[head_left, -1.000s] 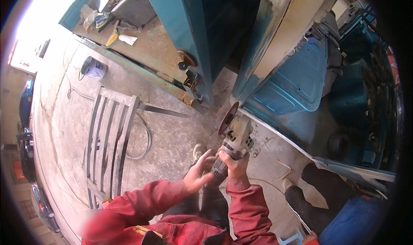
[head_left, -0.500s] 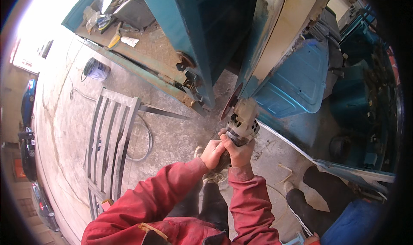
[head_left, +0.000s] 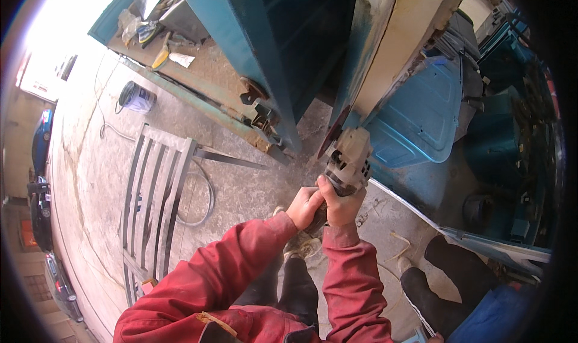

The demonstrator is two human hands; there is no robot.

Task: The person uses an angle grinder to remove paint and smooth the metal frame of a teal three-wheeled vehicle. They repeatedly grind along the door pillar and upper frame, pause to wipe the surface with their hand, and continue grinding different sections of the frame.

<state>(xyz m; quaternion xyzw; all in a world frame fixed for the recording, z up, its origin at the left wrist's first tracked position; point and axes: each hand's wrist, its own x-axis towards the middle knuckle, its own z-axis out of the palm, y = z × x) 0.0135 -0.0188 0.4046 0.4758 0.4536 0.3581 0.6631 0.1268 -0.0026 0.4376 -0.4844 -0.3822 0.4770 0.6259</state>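
Observation:
Both of my hands are wrapped round a dusty angle grinder (head_left: 345,156). Low on its dark body sits my left hand (head_left: 305,208); my right hand (head_left: 342,203) grips it closer to the head, thumb along the top. The grinder's reddish-brown disc (head_left: 335,131) stands on edge against or very close to the lower end of a cream and teal door pillar (head_left: 374,72); whether it touches I cannot tell. A teal panel (head_left: 259,48) rises just to the left. Below the grip, the rest of the handle is partly hidden by my fingers.
A grey slatted metal frame (head_left: 158,198) stands at left, a hose (head_left: 208,204) beside it. Farther off is a paint bucket (head_left: 137,96). A teal ledge (head_left: 198,78) carries a brush and rags. At lower right another person's dark-trousered leg (head_left: 433,295) is close to my right arm.
The grinder and both hands have shifted a little to the right. The disc has risen slightly along the pillar's edge. My grip stays the same.

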